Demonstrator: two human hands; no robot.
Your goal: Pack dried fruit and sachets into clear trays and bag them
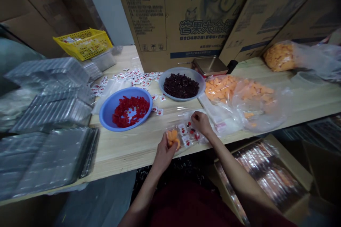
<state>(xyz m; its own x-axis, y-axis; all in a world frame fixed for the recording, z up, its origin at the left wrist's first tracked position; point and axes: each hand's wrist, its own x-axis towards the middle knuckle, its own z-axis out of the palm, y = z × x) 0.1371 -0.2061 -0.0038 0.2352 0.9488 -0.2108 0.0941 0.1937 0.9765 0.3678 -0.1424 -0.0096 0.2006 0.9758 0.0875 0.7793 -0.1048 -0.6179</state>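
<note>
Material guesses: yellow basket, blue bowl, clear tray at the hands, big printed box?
Yellow basket: likely molded plastic, slightly glossy; perforated walls, uniform color.
Blue bowl: probably smooth plastic, satin; even color, rounded rim.
Clear tray: seems thin, glossy plastic; see-through, with glints.
Printed box: looks like matte cardboard; brown, printed surface. Can't tell if corrugated.

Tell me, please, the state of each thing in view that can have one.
Clear tray: partly filled with orange pieces, sachets
Left hand: gripping the tray's orange-filled end
Right hand: over the tray's other end, grip unclear
Blue basin: partly filled with red pieces, bottom showing
Pale bowl: holding dark pieces
Yellow basket: uncovered
Carton: open, holding shiny packs
Clear containers at left: stacked
</note>
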